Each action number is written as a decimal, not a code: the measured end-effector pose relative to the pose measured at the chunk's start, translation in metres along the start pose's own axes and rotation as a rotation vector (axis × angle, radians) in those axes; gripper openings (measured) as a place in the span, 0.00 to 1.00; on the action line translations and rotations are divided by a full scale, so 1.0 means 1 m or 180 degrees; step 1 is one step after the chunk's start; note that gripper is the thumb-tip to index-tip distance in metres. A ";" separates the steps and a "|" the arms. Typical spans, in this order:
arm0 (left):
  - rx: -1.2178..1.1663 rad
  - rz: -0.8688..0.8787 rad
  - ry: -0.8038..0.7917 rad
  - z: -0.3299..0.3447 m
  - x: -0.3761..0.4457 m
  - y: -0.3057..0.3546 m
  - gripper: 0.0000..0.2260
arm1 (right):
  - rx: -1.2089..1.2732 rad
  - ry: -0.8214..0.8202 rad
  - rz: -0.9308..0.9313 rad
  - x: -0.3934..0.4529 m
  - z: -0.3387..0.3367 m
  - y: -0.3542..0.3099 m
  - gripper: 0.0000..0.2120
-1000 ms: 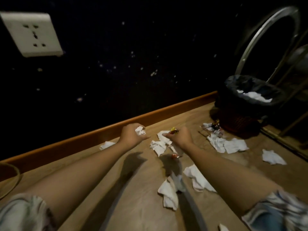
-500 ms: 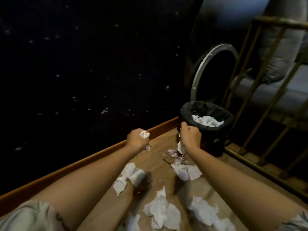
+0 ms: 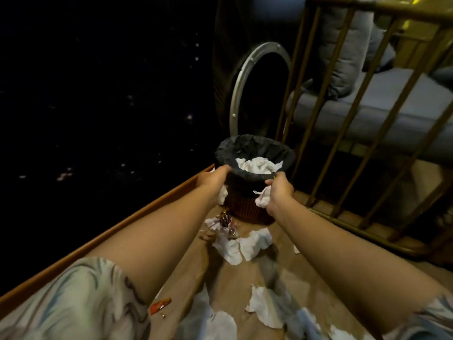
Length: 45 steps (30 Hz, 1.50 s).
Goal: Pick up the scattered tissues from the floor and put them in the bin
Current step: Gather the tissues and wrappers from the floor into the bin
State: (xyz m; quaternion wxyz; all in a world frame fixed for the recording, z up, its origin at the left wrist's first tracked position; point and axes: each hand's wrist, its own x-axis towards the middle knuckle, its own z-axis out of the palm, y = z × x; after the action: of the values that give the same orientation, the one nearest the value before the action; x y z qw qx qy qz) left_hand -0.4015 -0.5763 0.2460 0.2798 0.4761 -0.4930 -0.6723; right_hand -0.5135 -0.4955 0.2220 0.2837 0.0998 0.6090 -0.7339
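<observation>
A round bin with a black liner stands on the wooden floor against the dark wall, with white tissues inside. My left hand is at the bin's near left rim, its fingers curled; white tissue shows below it. My right hand is at the near right rim and grips a crumpled white tissue. More tissues lie on the floor in front of the bin and closer to me.
A small pile of wrappers lies beside the bin's base, and an orange wrapper lies near my left arm. A metal railing with a mattress behind it stands to the right. A metal ring leans behind the bin.
Both hands have moved forward with their tissues from over the floor up to the bin's near rim. The view has come closer to the bin.
</observation>
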 end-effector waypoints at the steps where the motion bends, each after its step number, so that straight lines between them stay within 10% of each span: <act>1: -0.0092 -0.0095 -0.0013 0.005 0.006 0.005 0.14 | 0.0147 0.0048 0.0079 0.007 0.004 -0.005 0.18; 13: 0.0462 0.0443 -0.0077 0.062 0.141 0.061 0.24 | 0.0190 0.1054 -0.0661 0.088 0.076 -0.057 0.29; 19: 0.1153 0.0808 -0.0784 0.075 0.167 0.027 0.29 | -0.1453 0.0769 -0.1098 0.126 0.084 -0.044 0.31; 24: 0.1098 0.1562 -0.0688 0.057 0.160 0.004 0.26 | -0.2266 0.0504 -0.2555 0.114 0.072 -0.001 0.14; 31: 0.1239 0.1956 -0.0831 -0.031 0.145 0.002 0.13 | -0.2622 0.0566 -0.3224 0.060 0.074 0.022 0.09; 45: 0.2055 0.1383 -0.0863 -0.299 0.067 -0.066 0.09 | -0.3286 -0.1401 -0.3312 -0.104 0.136 0.210 0.15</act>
State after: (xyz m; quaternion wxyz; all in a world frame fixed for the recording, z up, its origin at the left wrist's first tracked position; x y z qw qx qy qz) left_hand -0.1481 -0.7281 0.1422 0.1840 0.3314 -0.8001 -0.4650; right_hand -0.2883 -0.6149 0.1299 0.0270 -0.4936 0.7727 -0.3983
